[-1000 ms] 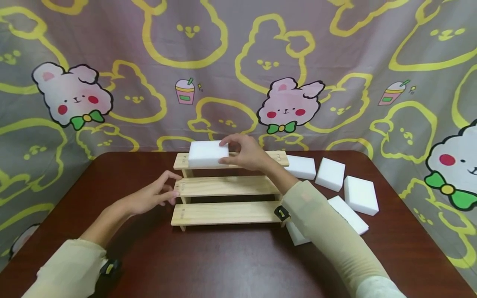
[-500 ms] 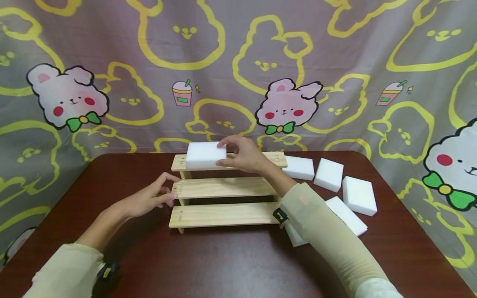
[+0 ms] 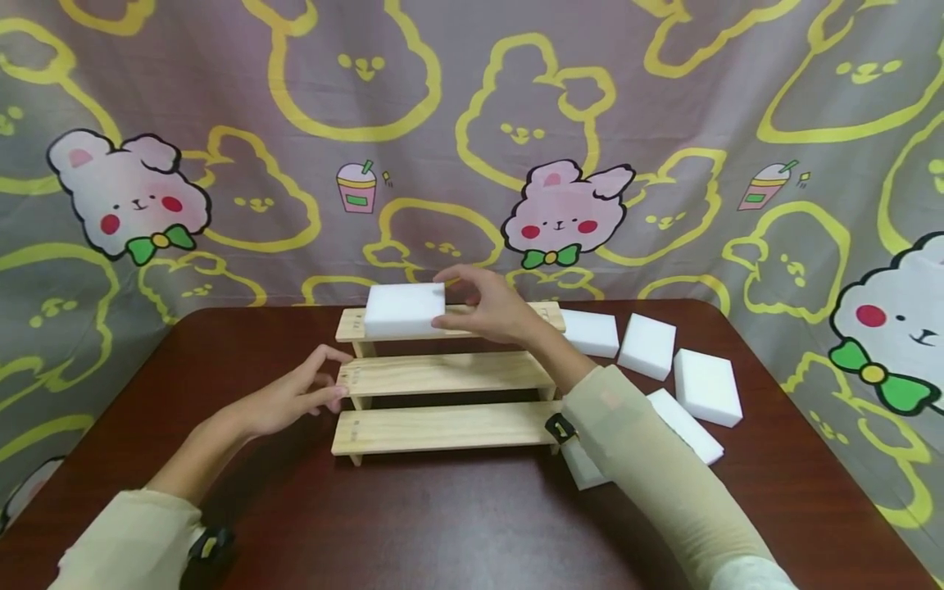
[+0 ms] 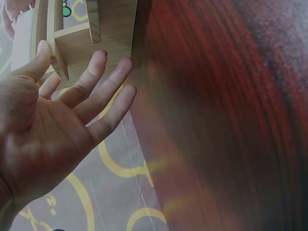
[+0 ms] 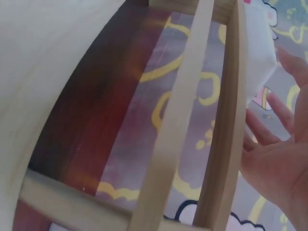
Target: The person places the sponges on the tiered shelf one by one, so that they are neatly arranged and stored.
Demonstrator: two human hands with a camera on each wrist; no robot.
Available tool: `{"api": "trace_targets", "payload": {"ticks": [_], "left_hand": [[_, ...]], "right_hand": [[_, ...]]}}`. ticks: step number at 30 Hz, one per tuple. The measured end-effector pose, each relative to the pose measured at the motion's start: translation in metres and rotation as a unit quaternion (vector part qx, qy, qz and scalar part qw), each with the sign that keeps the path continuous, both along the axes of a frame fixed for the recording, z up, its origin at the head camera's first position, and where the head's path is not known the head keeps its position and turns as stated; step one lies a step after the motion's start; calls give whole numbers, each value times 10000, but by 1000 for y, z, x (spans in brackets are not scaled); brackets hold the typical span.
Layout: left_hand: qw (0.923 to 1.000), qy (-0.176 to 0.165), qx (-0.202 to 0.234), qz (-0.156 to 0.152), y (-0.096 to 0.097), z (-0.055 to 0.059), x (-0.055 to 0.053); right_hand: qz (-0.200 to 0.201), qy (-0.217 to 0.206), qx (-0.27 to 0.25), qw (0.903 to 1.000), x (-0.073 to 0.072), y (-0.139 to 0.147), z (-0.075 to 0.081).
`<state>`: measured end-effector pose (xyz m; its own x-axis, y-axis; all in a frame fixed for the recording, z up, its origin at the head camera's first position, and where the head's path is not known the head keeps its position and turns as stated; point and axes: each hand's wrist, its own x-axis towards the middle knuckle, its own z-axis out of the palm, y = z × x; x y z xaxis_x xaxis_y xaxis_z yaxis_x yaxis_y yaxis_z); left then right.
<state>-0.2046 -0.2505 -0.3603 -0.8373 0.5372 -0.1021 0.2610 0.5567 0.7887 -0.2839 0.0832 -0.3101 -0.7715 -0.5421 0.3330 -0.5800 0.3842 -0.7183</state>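
A white foam block lies flat on the left part of the top board of a three-tier wooden rack. My right hand is at the block's right end, thumb at the front corner and index finger at the back corner. In the right wrist view the block shows beside the thumb; the other fingers lie loosely apart. With thumb and index finger my left hand holds the left end of the rack's middle board. Its other fingers spread free below in the left wrist view.
To the rack's right lie several white foam blocks, one partly hidden by the right sleeve. The dark red-brown table ends at a patterned curtain behind the rack.
The whole view has shifted slightly. The right index finger sits a little higher and the thumb slightly farther right against the block, which stays in place on the rack. The left hand keeps its place.
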Motion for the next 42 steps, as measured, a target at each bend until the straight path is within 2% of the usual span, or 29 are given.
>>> {"api": "trace_targets", "payload": {"ticks": [3,7,14,18,21,29,36,42], "left_hand": [[10000,20,14,-2,0,0,-1],[10000,54,71,-38,2,-1,-3],[9999,71,73,5,0,1,-2],[10000,54,59,13,-1,0,-2],[10000,47,85,21,-2,-1,-1],[9999,81,77,-31,-2,2,0],[9999,20,96,-104,1,1,-1],[10000,20,45,-81,1,1,0]], "right_hand": [[-8,76,-145,9999,4,12,2],[-206,271,-299,9990,13,32,6],[-431,307,-310,9981,24,68,13],[-581,474,-338,9966,26,87,12],[-812,571,-238,9948,27,101,9],[-1277,458,-43,9907,31,138,2],[-1676,400,344,9844,37,165,-15],[-1764,390,616,9816,41,177,-26]]}}
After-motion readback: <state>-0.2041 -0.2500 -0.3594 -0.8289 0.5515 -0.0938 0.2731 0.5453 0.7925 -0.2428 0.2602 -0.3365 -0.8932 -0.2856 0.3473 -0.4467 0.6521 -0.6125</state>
